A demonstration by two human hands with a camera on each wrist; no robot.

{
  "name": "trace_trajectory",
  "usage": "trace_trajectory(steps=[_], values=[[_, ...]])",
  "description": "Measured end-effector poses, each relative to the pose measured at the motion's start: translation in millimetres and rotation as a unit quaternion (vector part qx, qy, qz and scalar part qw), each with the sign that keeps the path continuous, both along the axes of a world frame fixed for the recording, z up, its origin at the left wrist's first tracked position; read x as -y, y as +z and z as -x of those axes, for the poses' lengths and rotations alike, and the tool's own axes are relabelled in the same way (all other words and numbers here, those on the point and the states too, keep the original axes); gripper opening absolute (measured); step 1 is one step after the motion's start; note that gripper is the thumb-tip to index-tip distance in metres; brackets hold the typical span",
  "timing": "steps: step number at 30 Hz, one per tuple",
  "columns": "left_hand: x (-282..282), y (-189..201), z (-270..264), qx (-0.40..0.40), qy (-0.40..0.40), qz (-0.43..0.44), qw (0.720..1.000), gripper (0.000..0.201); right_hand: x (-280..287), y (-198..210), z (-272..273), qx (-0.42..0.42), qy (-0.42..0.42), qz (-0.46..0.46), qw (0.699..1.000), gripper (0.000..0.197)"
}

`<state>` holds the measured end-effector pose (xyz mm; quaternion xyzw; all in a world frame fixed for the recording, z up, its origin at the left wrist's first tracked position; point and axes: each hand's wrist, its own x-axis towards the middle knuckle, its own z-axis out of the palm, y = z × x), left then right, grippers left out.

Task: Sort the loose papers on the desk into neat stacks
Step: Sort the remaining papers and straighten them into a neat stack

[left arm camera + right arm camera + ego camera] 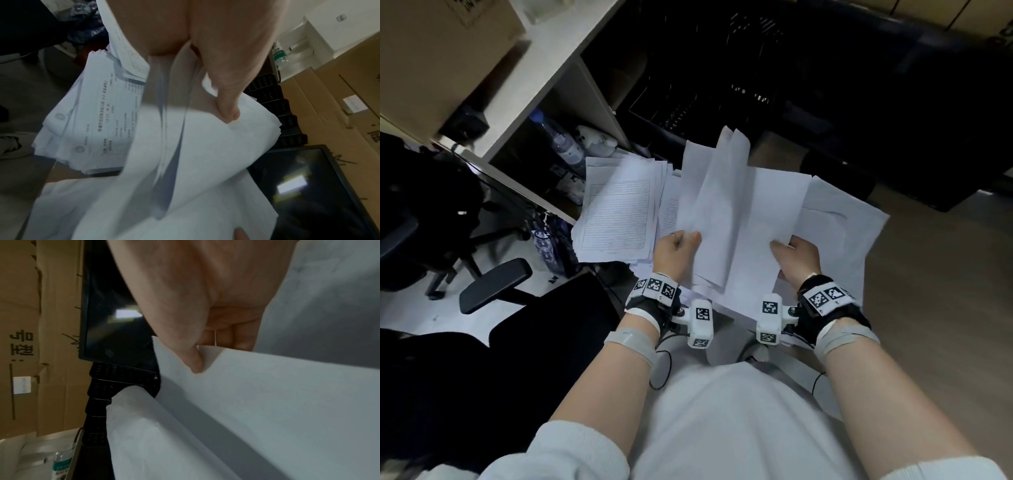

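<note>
A bundle of blank white sheets [717, 202] is held up above the desk between both hands. My left hand [677, 247] grips its lower left edge, thumb [226, 104] pressed on top of the sheets [195, 154]. My right hand [796, 255] pinches a wider sheet [767, 233] at its lower right, thumb [191, 356] over the paper's edge [267, 394]. A stack of printed forms [619, 209] lies on the desk to the left, slightly fanned; the printed stack [90, 123] also shows in the left wrist view. More loose sheets [846, 226] lie spread under my right hand.
A black mesh tray rack [688, 102] and a dark monitor [304, 191] stand behind the papers. Cardboard boxes [438, 51] sit on a white shelf unit, with a water bottle [558, 140] in it. A black office chair [493, 284] is at left. Wooden desk top [935, 274] shows at right.
</note>
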<state>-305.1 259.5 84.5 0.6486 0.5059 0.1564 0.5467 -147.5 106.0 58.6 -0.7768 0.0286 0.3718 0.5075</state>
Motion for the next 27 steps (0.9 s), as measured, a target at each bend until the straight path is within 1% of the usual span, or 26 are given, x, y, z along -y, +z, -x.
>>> trace_trajectory(steps=[1, 3, 6, 7, 9, 10, 12, 13, 15, 18, 19, 21, 22, 23, 24, 25, 26, 27], values=[[1, -1, 0, 0.005, -0.007, 0.007, 1.000, 0.031, -1, -2, 2, 0.000, 0.006, 0.004, 1.000, 0.013], [0, -7, 0, -0.008, -0.019, 0.018, 1.000, 0.034, -1, -8, 5, 0.021, 0.002, 0.036, 0.999, 0.015], [-3, -16, -1, -0.043, -0.036, 0.008, 0.998, 0.043, 12, -15, 4, 0.040, -0.052, 0.108, 0.992, 0.023], [-2, -17, -4, -0.053, -0.038, 0.008, 0.998, 0.045, 20, -18, 3, 0.038, -0.071, 0.130, 0.988, 0.022], [4, -22, -13, -0.066, -0.031, 0.021, 0.997, 0.045, 43, -24, 1, 0.031, -0.109, 0.184, 0.976, 0.012], [8, -22, -18, -0.067, -0.025, 0.036, 0.997, 0.041, 55, -26, -1, 0.029, -0.127, 0.208, 0.969, 0.018], [18, -24, -28, -0.075, -0.025, 0.051, 0.996, 0.028, 75, -29, -6, 0.026, -0.151, 0.241, 0.958, 0.034], [22, -25, -33, -0.082, -0.026, 0.058, 0.995, 0.025, 82, -28, -8, 0.019, -0.159, 0.248, 0.956, 0.041], [30, -32, -42, -0.099, -0.028, 0.065, 0.993, 0.034, 90, -27, -9, 0.005, -0.173, 0.218, 0.961, 0.056], [46, -40, -52, -0.117, -0.050, 0.055, 0.990, 0.053, 92, -26, -6, 0.021, -0.155, 0.193, 0.969, 0.087], [52, -42, -55, -0.120, -0.062, 0.049, 0.990, 0.057, 92, -25, -7, 0.026, -0.148, 0.167, 0.974, 0.089], [65, -46, -60, -0.118, -0.098, 0.046, 0.987, 0.060, 89, -21, -9, 0.008, -0.132, 0.085, 0.988, 0.075], [71, -44, -63, -0.112, -0.124, 0.042, 0.985, 0.056, 86, -15, -11, -0.019, -0.123, 0.042, 0.991, 0.068], [78, -42, -66, -0.106, -0.155, 0.031, 0.982, 0.053, 83, -10, -13, -0.052, -0.125, 0.004, 0.991, 0.069], [84, -40, -67, -0.095, -0.192, 0.014, 0.977, 0.055, 80, -3, -16, -0.087, -0.136, -0.016, 0.987, 0.073], [89, -38, -69, -0.085, -0.227, -0.001, 0.970, 0.059, 80, 0, -20, -0.113, -0.151, -0.014, 0.982, 0.076], [93, -36, -71, -0.079, -0.252, -0.009, 0.965, 0.060, 81, 4, -25, -0.127, -0.164, 0.001, 0.978, 0.075], [96, -34, -74, -0.078, -0.263, -0.013, 0.962, 0.060, 84, 5, -31, -0.137, -0.178, 0.017, 0.974, 0.068]])
